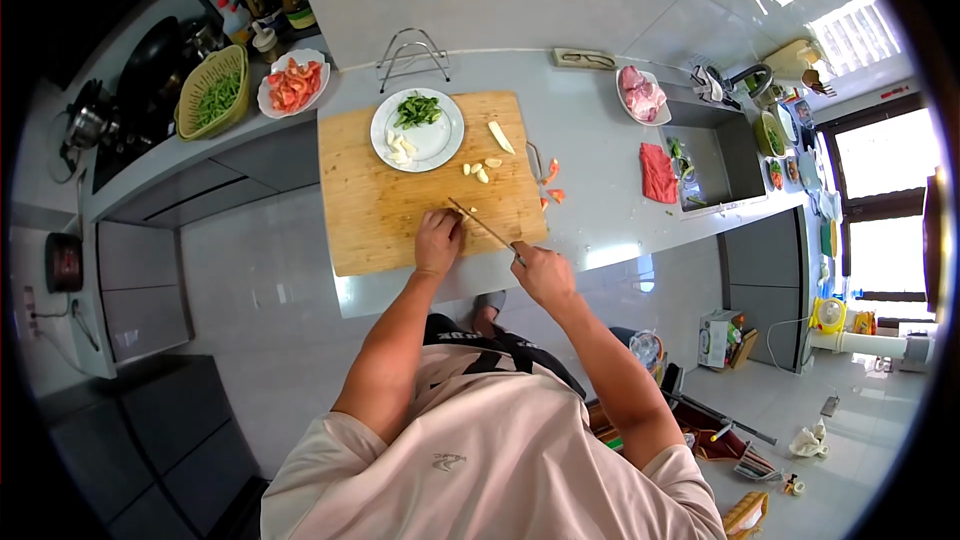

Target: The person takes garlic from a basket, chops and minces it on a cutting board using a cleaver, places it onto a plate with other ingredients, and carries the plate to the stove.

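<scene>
My right hand is closed around the handle of a kitchen knife, whose blade points up and left over the wooden cutting board. Close to the blade's tip, my left hand presses bent fingers onto the board. A small pale piece of garlic shows at those fingertips, mostly covered. Several peeled garlic cloves lie farther up the board, below a longer pale piece. On the board's far side, a white plate holds chopped greens and pale slices.
Left of the board are a plate of cut tomatoes and a basket of green beans. A wire rack stands behind. To the right are tomato bits, a red cloth, raw meat and the sink.
</scene>
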Action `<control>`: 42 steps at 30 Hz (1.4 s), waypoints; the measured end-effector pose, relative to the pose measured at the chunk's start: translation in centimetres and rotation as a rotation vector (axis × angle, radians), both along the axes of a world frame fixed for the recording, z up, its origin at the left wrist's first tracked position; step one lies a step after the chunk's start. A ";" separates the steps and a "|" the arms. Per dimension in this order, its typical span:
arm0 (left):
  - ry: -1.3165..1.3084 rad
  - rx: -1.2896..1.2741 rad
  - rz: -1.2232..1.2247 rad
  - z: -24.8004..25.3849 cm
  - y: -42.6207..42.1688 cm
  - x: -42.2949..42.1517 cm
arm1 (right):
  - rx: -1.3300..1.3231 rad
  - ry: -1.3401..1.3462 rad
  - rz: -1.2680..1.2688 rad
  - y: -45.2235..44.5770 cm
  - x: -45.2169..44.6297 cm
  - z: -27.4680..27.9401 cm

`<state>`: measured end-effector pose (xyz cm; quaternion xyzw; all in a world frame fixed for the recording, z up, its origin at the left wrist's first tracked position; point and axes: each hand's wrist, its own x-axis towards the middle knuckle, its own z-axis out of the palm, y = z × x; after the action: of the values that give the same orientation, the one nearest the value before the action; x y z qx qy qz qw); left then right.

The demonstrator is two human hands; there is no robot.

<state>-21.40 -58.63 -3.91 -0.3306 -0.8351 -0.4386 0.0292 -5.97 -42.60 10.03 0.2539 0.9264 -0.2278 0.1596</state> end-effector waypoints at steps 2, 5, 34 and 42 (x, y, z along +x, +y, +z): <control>-0.016 -0.004 0.026 -0.1 0.2 0.2 | 0.025 -0.039 0.031 -0.4 -0.1 1.3; 0.004 -0.002 0.017 -0.3 0.1 0.0 | 0.033 -0.071 0.034 -0.9 -0.4 0.3; -0.039 0.043 -0.020 0.4 -0.3 -0.1 | -0.059 -0.030 -0.059 -0.1 0.0 1.4; -0.028 0.069 -0.018 0.5 -0.3 -0.3 | -0.077 -0.039 -0.119 -0.1 -0.5 -1.4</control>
<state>-21.66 -58.93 -3.37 -0.3308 -0.8168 -0.4720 0.0248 -6.50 -42.72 8.58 0.3067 0.8969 -0.2673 0.1736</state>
